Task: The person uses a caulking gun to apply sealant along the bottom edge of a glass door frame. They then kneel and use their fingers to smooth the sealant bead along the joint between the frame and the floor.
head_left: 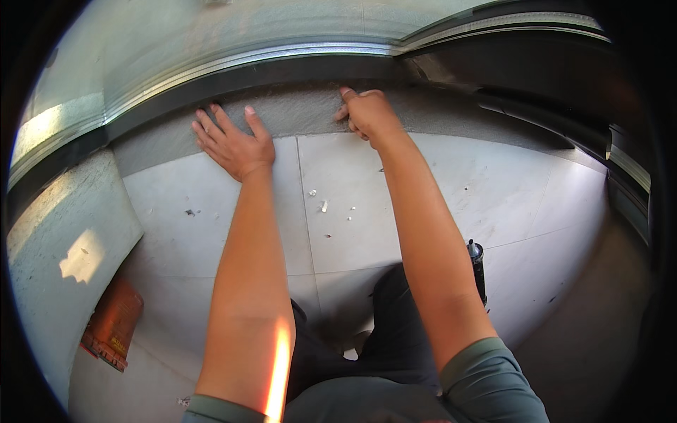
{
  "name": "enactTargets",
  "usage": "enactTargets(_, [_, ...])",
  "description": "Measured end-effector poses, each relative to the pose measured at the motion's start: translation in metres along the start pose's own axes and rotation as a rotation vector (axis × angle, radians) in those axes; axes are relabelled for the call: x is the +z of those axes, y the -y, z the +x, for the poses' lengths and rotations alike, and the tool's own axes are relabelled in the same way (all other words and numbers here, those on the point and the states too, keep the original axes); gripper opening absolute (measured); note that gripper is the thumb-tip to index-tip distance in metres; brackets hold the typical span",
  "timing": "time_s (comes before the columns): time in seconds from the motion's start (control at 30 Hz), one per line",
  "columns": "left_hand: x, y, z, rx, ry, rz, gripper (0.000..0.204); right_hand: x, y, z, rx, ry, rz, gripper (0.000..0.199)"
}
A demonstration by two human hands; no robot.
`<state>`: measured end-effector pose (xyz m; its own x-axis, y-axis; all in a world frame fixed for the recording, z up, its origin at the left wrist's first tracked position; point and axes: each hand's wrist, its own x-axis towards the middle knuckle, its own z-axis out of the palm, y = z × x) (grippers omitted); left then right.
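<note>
My left hand [238,146] rests palm down on a grey stone sill [303,111], its fingers spread toward the dark window frame [247,75]. To its right, my right hand [371,117] is closed at the seam where the sill meets that frame. One fingertip juts out along the seam while the other fingers curl under. Whatever those curled fingers may hold is hidden. Small white scraps [324,206] lie on the pale floor tiles [352,169] between my forearms.
Glass [268,28] rises behind the frame, and a dark panel [522,77] stands at the right. Beside my right forearm is a black tube-shaped object with a pointed tip [477,264]. An orange-brown container [116,321] lies by the white wall [49,282] at the left.
</note>
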<state>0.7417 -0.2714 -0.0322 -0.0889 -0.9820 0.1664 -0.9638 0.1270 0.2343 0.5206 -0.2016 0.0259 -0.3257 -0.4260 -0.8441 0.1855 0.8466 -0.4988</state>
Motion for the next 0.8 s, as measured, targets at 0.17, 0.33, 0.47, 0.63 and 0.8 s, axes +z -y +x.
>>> enactTargets(0.17, [-0.001,-0.002,0.000,-0.005,-0.003,-0.003,0.074,-0.006,0.005,-0.006,0.075,-0.090,-0.028,0.050])
enactTargets(0.33, [-0.003,-0.003,0.001,-0.025,0.035,-0.020,0.077,0.024,0.012,0.001,0.022,-0.018,0.006,0.052])
enactTargets(0.47, [-0.003,-0.002,0.000,-0.026,0.027,-0.024,0.077,0.006,0.009,0.001,0.074,-0.030,0.050,0.052])
enactTargets(0.63, [-0.002,-0.003,0.001,-0.027,0.023,-0.020,0.077,0.028,0.015,0.006,0.016,-0.033,-0.078,0.050])
enactTargets(0.8, [-0.003,-0.003,0.001,-0.036,0.035,-0.025,0.076,0.022,-0.016,-0.006,-0.280,-0.186,-0.276,0.044])
